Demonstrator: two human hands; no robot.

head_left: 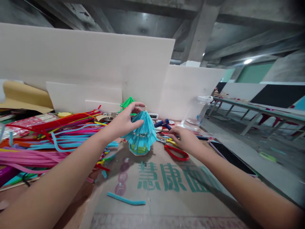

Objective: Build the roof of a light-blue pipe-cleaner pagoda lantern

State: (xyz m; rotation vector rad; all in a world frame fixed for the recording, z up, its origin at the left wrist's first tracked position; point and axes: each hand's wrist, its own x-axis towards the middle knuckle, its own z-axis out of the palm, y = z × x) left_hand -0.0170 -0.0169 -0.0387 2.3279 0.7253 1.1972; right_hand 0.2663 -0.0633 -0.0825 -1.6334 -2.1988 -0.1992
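Observation:
A cone-shaped tree of light blue pipe cleaners [143, 132], in ruffled tiers on a yellow-green base, stands upright on the cardboard. My left hand [133, 119] grips its upper part, the thumb in front and the fingers behind the tip. To the right, my right hand [184, 138] hovers over several tools, its fingers bent and apart, with nothing visible in them. Closest to those fingertips are a dark blue glue gun [162, 123] and a yellow-handled tool [172, 142]. Red-handled scissors [176, 153] lie just below that hand.
Bundles of coloured pipe cleaners [59, 136] cover the left side. A short blue piece [126, 199] lies on the printed cardboard [152, 216]. Behind stand a green pipe-cleaner piece [127, 102], a clear plastic jar [197, 111] and white boards [143, 70]. A phone [232, 157] rests at right.

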